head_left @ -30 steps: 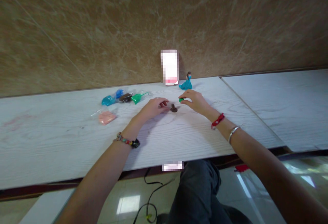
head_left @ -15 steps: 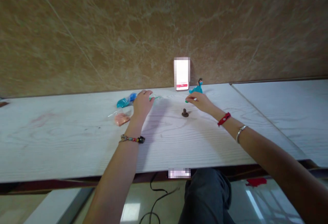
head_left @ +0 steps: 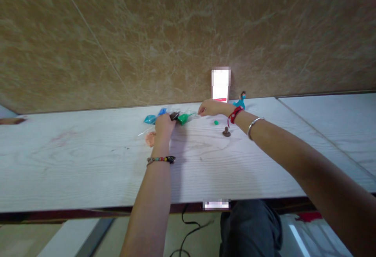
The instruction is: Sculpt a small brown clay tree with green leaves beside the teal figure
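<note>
Leftmost on the table (head_left: 73, 171), toward its far edge, the light blue packet (head_left: 150, 119) lies with the blue packet (head_left: 162, 111) just beside it. The peach packet (head_left: 150, 139) lies nearer the front edge, partly behind the left wrist, which wears a beaded bracelet (head_left: 161, 159). The left hand (head_left: 165, 125) is next, back upward, its fingers at the brown packet (head_left: 174, 116); whether they are closed on it I cannot tell. To the right of that, just beside it, lies the green packet (head_left: 183, 119), its thin clear end pointing right toward the right hand (head_left: 210, 108). The right hand's thumb and fingertips are drawn close together near that end; I cannot tell whether they pinch it. The two hands are well apart. A small green ball (head_left: 216, 122) sits on the table just in front of the right hand, and behind that hand the phone (head_left: 221, 82) stands at the far edge, against the wall (head_left: 176, 33). Farther right and nearer the front edge is the brown piece (head_left: 226, 132), a flat base with an upright knob. Last, at the far edge, stands the blue figurine (head_left: 241, 101), partly hidden by the right wrist and its red band (head_left: 235, 114)
</note>
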Available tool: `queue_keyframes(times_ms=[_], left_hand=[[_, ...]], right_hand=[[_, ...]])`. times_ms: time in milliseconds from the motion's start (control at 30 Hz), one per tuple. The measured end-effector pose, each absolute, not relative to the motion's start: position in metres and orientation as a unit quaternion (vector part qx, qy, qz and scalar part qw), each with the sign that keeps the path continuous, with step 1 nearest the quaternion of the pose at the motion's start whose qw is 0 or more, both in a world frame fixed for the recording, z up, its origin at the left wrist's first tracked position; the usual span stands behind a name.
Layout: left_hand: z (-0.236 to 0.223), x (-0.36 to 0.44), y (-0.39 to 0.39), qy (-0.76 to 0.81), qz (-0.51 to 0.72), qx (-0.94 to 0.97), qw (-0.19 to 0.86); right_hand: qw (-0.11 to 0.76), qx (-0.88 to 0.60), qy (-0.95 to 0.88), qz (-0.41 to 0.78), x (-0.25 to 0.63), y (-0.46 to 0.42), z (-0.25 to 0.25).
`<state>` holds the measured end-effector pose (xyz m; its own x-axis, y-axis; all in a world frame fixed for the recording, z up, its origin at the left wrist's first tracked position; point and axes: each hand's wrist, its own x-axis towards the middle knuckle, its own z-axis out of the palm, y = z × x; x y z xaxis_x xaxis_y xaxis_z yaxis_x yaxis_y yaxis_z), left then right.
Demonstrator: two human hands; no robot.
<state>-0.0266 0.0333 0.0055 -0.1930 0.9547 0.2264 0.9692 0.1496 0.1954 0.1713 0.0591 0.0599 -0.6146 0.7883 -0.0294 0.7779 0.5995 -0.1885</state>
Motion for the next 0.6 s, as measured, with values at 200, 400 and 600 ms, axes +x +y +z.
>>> queue_keyframes(times_ms=[200, 400, 600], left_hand=[[0.016, -0.018, 0.035, -0.652, -0.307, -0.689, 0.072], [0.018, 0.001, 0.035, -0.542, -0.382, -0.747, 0.029], [0.016, 0.018, 0.030, -0.482, -0.384, -0.787, 0.029]], right_hand=[[0.209, -0.454, -0.860, 0.106, 0.156, 0.063, 0.060], [0.338, -0.443, -0.810, 0.182, 0.172, 0.058, 0.062], [0.392, -0.469, -0.749, 0.256, 0.193, 0.040, 0.059]])
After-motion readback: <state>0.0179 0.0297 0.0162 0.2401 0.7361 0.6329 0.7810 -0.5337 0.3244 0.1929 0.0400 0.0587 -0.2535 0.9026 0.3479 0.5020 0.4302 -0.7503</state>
